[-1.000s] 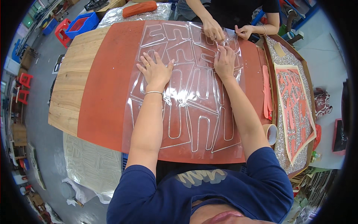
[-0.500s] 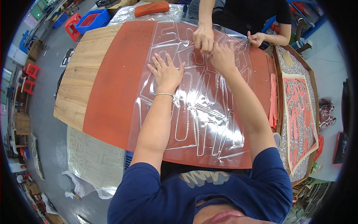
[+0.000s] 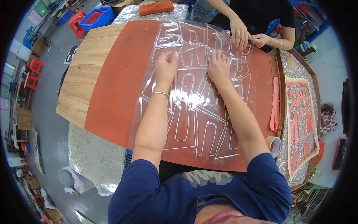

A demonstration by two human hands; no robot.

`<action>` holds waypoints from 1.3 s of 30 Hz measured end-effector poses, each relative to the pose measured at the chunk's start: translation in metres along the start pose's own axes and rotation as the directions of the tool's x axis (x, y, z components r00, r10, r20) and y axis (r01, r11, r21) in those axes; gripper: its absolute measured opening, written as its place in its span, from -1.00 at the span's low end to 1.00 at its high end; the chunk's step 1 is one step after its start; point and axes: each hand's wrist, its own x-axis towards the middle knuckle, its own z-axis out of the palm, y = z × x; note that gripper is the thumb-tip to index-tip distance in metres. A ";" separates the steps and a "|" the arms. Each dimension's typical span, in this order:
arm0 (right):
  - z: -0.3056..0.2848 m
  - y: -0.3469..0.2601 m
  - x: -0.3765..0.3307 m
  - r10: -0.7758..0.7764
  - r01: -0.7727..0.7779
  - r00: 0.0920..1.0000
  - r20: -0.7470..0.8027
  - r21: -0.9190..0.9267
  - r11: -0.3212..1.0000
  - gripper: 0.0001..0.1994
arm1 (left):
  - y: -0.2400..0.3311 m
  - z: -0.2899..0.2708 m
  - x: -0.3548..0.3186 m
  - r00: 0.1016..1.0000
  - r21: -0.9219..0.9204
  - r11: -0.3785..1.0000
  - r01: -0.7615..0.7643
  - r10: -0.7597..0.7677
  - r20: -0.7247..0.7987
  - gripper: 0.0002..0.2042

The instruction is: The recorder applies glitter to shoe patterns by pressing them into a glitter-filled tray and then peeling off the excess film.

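Observation:
A clear plastic sheet with cut-out shapes outlined in it lies over a red-brown sheet on the wooden table. Above the clear sheet's left part, my left hand is smeared by motion, its fingers partly curled; I cannot tell whether anything is in them. Palm down, my right hand rests on the clear sheet's upper middle, fingers slightly apart and holding nothing I can see. Across the table, a co-worker's hands are at the sheet's far right corner, the fingers of both close together.
Bare planks show at the table's left. A tape roll and pink strips lie at the right edge, beside a glittery tray holding a pink cut-out panel. Blue crates and red stools stand left.
My left hand has lifted off the sheet and its fingers have curled in. My right hand has drawn back slightly, away from the co-worker's hand, which has moved right to the corner.

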 end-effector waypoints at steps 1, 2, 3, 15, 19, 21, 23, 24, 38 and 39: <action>0.004 0.002 -0.003 0.008 -0.002 0.994 -0.108 0.056 0.998 -0.59 | 0.003 -0.011 0.011 0.978 -0.681 0.704 0.201 -0.178 0.105 -0.63; 0.006 0.007 -0.007 0.037 -0.035 0.999 -0.037 0.055 0.998 -0.56 | 0.035 -0.032 0.008 0.967 -0.974 0.061 0.217 -0.150 0.206 -0.84; 0.002 0.005 -0.007 0.029 -0.026 0.999 -0.042 0.078 0.997 -0.56 | 0.041 -0.044 0.008 0.970 -0.977 0.077 0.201 -0.156 0.187 -0.84; 0.003 0.008 -0.010 0.074 -0.064 0.995 -0.069 0.132 0.989 -0.60 | 0.082 -0.060 -0.007 0.898 -0.831 -0.407 0.378 0.378 0.224 -0.81; -0.002 0.010 -0.013 0.070 -0.065 0.996 -0.050 0.105 0.992 -0.61 | 0.079 -0.052 -0.003 0.896 -0.801 -0.436 0.410 0.356 0.265 -0.84; -0.002 0.015 -0.018 0.043 -0.030 0.997 -0.070 0.180 0.983 -0.62 | 0.067 -0.040 0.004 0.907 -0.855 -0.353 0.379 0.327 0.267 -0.83; -0.015 0.007 -0.028 0.033 -0.023 0.998 -0.049 0.208 0.978 -0.61 | 0.052 -0.027 0.008 0.924 -0.909 -0.260 0.325 0.294 0.246 -0.80; -0.022 0.002 -0.034 0.015 -0.007 0.999 -0.033 0.223 0.975 -0.61 | 0.047 -0.020 0.009 0.982 -0.849 0.523 -0.076 0.186 0.026 -0.76; -0.053 0.033 0.038 0.171 -0.218 0.972 0.164 0.336 0.916 -0.61 | 0.011 0.050 0.112 0.978 0.706 0.693 -0.148 -0.003 0.208 -0.46; -0.057 0.022 0.045 0.136 -0.220 0.955 0.264 0.317 0.923 -0.63 | -0.012 0.053 0.126 0.951 0.793 0.526 -0.309 0.186 0.247 -0.45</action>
